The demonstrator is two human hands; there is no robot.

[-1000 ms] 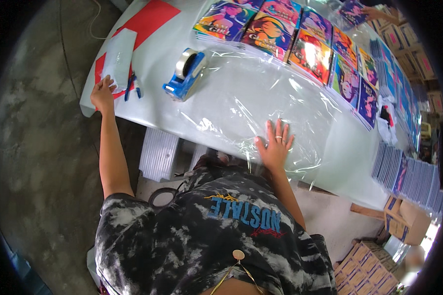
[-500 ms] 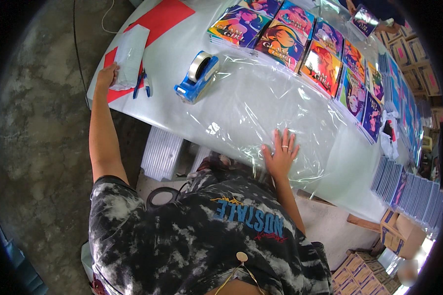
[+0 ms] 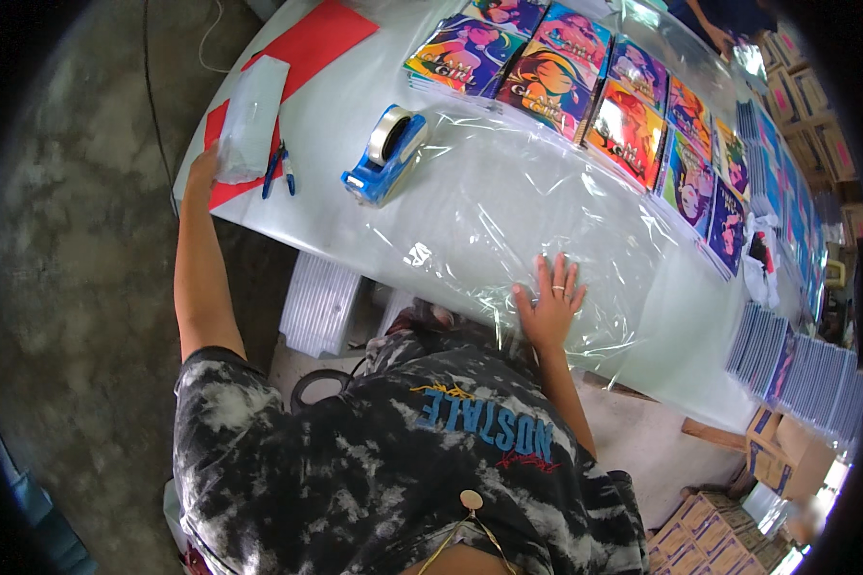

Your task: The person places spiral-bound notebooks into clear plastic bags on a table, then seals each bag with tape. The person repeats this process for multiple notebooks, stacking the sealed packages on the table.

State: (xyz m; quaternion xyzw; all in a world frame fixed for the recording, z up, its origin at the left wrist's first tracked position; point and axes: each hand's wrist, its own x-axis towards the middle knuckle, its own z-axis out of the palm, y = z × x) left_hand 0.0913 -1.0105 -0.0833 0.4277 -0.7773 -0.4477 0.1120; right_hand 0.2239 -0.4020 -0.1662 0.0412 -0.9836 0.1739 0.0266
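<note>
My right hand (image 3: pixel 549 311) lies flat with fingers spread on a sheet of clear plastic film (image 3: pixel 494 206) that covers the table's front, a ring on one finger. At the far left, my left hand (image 3: pixel 204 167) is at the edge of a whitish translucent packet (image 3: pixel 252 120); its fingers are mostly hidden there. Under that packet is a red sheet (image 3: pixel 321 40). Scissors with blue handles (image 3: pixel 274 171) and a blue pen (image 3: pixel 289 171) lie just right of the packet. A blue tape dispenser (image 3: pixel 385 158) with a clear roll stands between my hands.
Stacks of colourful illustrated books (image 3: pixel 556 81) line the table's far side. More book stacks (image 3: pixel 796 369) stand at the right edge. Cardboard boxes (image 3: pixel 710 537) are on the floor at lower right. Another person's arm (image 3: pixel 714 34) shows at the top right.
My left hand has shifted slightly left, off the packet's face to its edge, and its fingers show less. My right hand stays on the film. The other person's hand at the top right has moved.
</note>
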